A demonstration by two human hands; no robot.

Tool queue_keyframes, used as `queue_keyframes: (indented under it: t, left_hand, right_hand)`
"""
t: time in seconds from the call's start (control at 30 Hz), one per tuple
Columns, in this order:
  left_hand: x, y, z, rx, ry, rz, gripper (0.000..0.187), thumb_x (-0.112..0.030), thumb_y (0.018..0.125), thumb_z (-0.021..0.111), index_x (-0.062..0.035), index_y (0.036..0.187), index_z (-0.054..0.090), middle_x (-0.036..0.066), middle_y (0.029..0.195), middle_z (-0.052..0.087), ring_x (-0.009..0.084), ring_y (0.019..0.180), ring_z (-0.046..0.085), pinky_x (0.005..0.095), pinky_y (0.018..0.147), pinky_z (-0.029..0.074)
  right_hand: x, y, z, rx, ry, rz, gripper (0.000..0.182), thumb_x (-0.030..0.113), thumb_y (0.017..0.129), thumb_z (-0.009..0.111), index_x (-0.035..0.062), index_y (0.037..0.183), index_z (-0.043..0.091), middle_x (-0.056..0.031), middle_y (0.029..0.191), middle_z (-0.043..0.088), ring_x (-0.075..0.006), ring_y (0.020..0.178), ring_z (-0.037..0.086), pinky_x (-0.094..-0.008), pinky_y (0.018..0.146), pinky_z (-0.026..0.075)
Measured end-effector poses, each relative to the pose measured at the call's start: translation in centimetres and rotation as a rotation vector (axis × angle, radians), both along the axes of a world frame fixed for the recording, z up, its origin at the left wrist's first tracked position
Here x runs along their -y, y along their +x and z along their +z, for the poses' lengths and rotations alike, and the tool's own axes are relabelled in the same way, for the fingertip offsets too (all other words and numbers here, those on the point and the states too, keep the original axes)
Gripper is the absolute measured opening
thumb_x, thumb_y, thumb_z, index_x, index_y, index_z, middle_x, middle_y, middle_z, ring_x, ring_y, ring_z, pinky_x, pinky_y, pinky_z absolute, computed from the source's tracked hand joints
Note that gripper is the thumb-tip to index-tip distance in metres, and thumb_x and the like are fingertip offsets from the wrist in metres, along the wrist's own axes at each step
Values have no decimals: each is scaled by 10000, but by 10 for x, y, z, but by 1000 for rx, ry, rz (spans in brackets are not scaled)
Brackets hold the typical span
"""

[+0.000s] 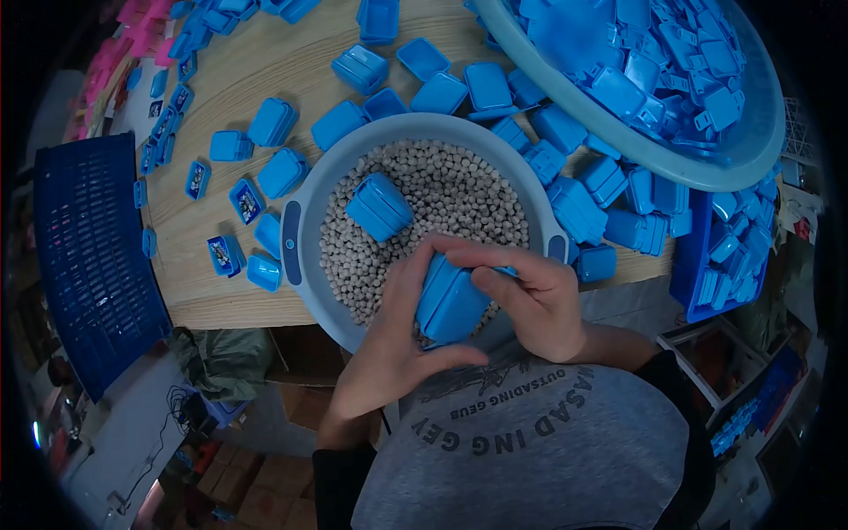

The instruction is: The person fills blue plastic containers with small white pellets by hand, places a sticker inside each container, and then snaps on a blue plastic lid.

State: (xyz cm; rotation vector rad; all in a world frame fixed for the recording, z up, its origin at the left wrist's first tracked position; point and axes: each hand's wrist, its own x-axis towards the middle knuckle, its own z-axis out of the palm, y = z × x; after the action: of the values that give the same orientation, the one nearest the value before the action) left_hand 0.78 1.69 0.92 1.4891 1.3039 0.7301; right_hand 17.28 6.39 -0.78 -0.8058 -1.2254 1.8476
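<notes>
Both my hands hold a small blue plastic box (450, 305) over the near side of a grey-blue basin (305, 190). My left hand (397, 331) wraps the box from the left, its thumb along the near end. From the right, my right hand (534, 305) grips the far edge with bent fingers and thumb. Pale round pellets (459, 181) fill the basin. On top of them, left of centre, lies another blue box (380, 206), which looks closed. What is inside the held box cannot be seen.
Blue boxes (274, 122) are scattered over the wooden table (221, 300). A large tub (751, 159) of blue plastic parts stands at upper right, a blue crate (698, 309) of boxes below it. A dark blue perforated basket (97, 256) is at the left edge, pink pieces (132, 35) at upper left.
</notes>
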Motion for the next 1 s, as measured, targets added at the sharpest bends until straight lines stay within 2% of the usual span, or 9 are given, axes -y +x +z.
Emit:
queue_keyframes:
  t: [0.1, 0.2, 0.4, 0.5, 0.6, 0.7, 0.8, 0.9, 1.0]
  left_hand:
    - [5, 4, 1, -69, -11, 54, 888, -111, 655, 758, -6, 1359, 229, 181, 1285, 383, 302, 1174, 414, 375, 936, 364]
    - [5, 4, 4, -72, -20, 43, 878, -110, 660, 756, 12, 1352, 231, 190, 1265, 402, 308, 1159, 427, 377, 927, 368]
    - [3, 0, 0, -47, 46, -40, 842, -153, 733, 708, 10, 1365, 176, 217, 1231, 382, 345, 1099, 442, 387, 885, 391]
    - [2, -2, -6, 30, 42, -26, 829, -129, 733, 697, -11, 1372, 182, 196, 1256, 370, 322, 1134, 417, 372, 922, 356]
    - [9, -1, -8, 271, -160, 127, 810, -112, 721, 696, -36, 1364, 210, 174, 1257, 378, 305, 1156, 393, 379, 946, 324]
    - [14, -4, -4, 267, -254, 161, 765, -113, 702, 708, -47, 1323, 266, 162, 1246, 379, 305, 1147, 388, 390, 938, 327]
    - [15, 0, -2, 95, 62, 129, 731, -131, 681, 732, -43, 1271, 311, 159, 1211, 393, 316, 1121, 396, 399, 928, 328]
    - [13, -4, 2, -55, 151, 58, 737, -157, 653, 762, -31, 1239, 334, 169, 1178, 398, 322, 1096, 396, 400, 914, 332]
    - [17, -6, 4, -136, 204, -8, 772, -188, 638, 781, -10, 1238, 330, 179, 1163, 401, 328, 1090, 389, 407, 914, 327]
  right_hand:
    - [2, -2, -3, 27, 6, -5, 274, 18, 880, 492, 3, 1148, 543, -121, 1180, 552, -207, 1113, 514, -298, 915, 436]
    - [4, -3, -2, 16, 3, -30, 278, 21, 879, 496, 7, 1153, 541, -118, 1178, 554, -204, 1111, 515, -298, 909, 441]
    - [1, 2, 2, 72, 146, -2, 300, -3, 853, 521, 22, 1151, 539, -126, 1201, 537, -230, 1141, 495, -311, 904, 445]
    - [-1, 3, 1, 126, 302, 22, 308, -16, 837, 536, 25, 1143, 541, -128, 1228, 515, -241, 1170, 468, -322, 904, 446]
    - [-3, 5, -1, 115, 362, 94, 357, -25, 819, 559, 37, 1169, 525, -113, 1225, 517, -231, 1160, 477, -320, 909, 445]
    - [-3, 5, 5, 59, 102, 111, 323, -19, 804, 587, 51, 1116, 542, -127, 1218, 510, -225, 1123, 500, -324, 898, 457]
    - [2, 2, 0, -492, -384, 34, 198, -7, 794, 595, 23, 988, 570, -168, 1251, 462, -276, 1156, 463, -360, 905, 442]
    - [8, 1, -5, -552, -509, 49, 166, 35, 806, 612, 51, 950, 533, -147, 1268, 419, -245, 1143, 452, -364, 892, 434]
    - [15, 3, -14, -598, -648, 105, 151, 62, 831, 601, 41, 957, 519, -130, 1231, 430, -192, 1091, 488, -319, 881, 466]
